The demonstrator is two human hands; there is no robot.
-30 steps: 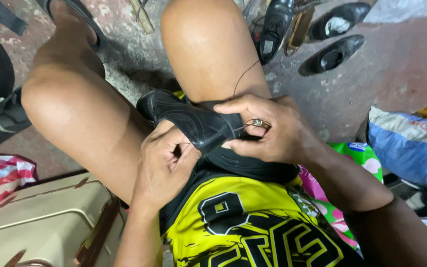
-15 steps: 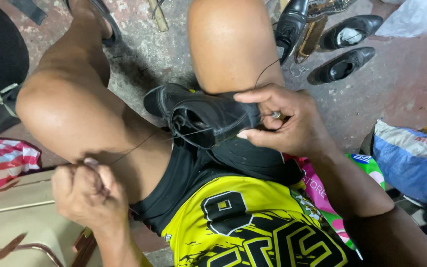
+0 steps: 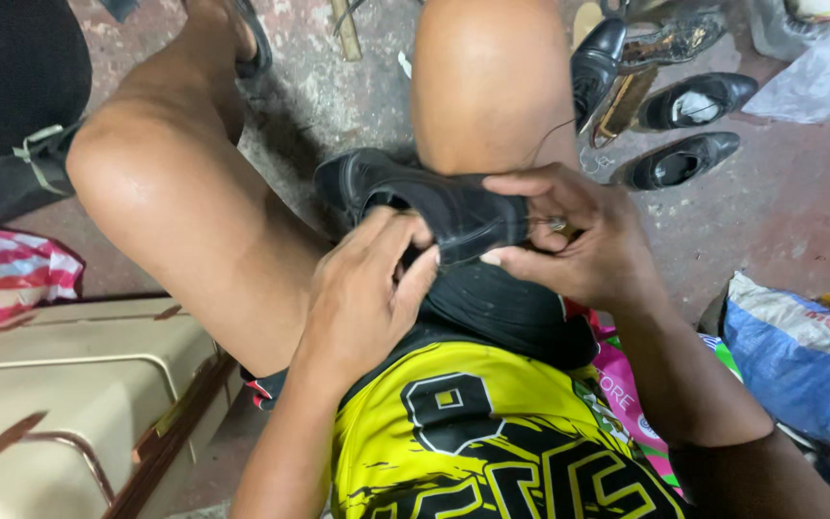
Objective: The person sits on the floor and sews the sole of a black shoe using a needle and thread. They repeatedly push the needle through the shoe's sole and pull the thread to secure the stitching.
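Observation:
A black leather shoe (image 3: 434, 202) lies on its side on my lap, between my bare knees. My right hand (image 3: 578, 240) grips its sole edge from the right, thumb underneath, and a small metal needle (image 3: 556, 224) shows between the fingers. A thin dark thread (image 3: 551, 135) runs up from there across my knee. My left hand (image 3: 367, 288) is at the shoe's opening, fingers curled against the rim and partly inside. The inside of the shoe is hidden.
Several black dress shoes (image 3: 694, 101) lie on the concrete floor at the upper right. A beige hard case (image 3: 69, 394) stands at the lower left, with a red-and-white striped cloth (image 3: 7, 274) behind it. A blue sack (image 3: 799, 356) lies at the right.
My left hand had pulled the thread out to the lower left, away from the shoe. It has come back and now holds the shoe's opening. My right hand has kept its grip.

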